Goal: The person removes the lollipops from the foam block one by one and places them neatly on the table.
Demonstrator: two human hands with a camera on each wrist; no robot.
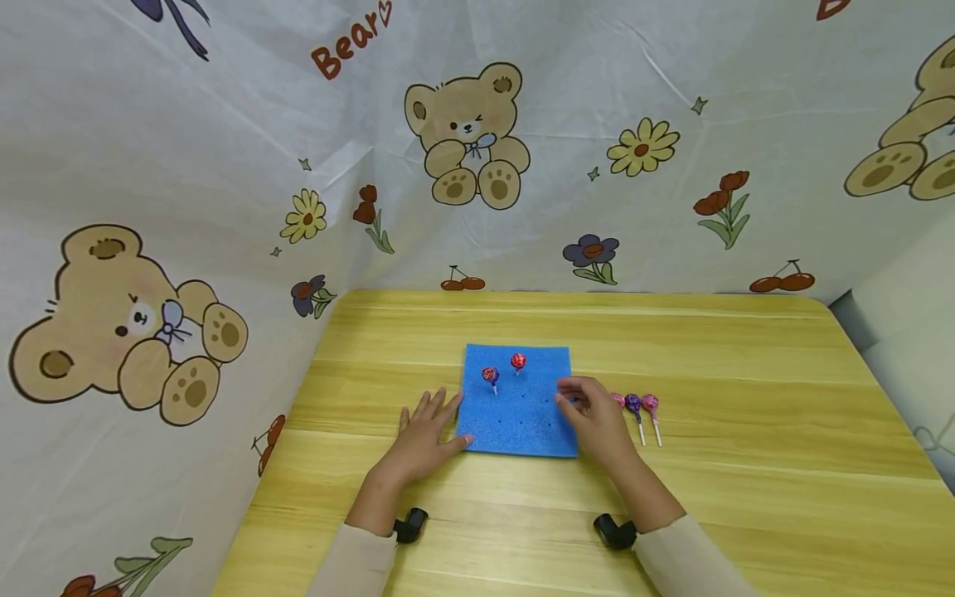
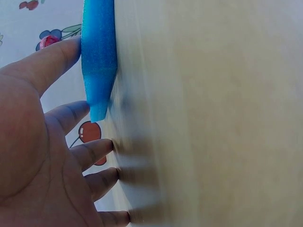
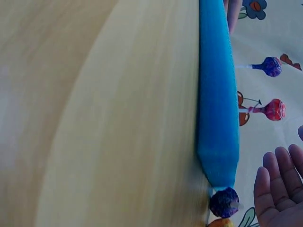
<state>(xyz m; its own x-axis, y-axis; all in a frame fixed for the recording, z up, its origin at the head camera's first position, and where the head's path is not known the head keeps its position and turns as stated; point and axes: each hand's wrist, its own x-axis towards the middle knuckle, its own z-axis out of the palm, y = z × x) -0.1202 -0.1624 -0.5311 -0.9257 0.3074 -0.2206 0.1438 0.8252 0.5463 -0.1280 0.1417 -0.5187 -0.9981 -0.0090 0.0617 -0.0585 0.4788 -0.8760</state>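
A blue foam block point(image 1: 515, 427) lies flat with small holes in its top. Two wrapped lollipops stand in it toward the back left: a red-and-purple lollipop point(image 1: 489, 375) and a red lollipop point(image 1: 518, 361). My left hand point(image 1: 425, 439) rests spread at the block's left side, thumb on its front corner and other fingertips down on the table. Over the block's right edge is my right hand point(image 1: 597, 419), fingers loosely bent, with nothing seen in it; the right wrist view shows its fingers point(image 3: 284, 177) fairly straight and beside the foam.
Right of the right hand, a purple lollipop point(image 1: 632, 403) and a pink lollipop point(image 1: 651, 402) lie side by side on the wooden table point(image 1: 746, 464); another pink one is partly hidden by the hand. A bear-print cloth point(image 1: 552, 166) hangs behind and to the left.
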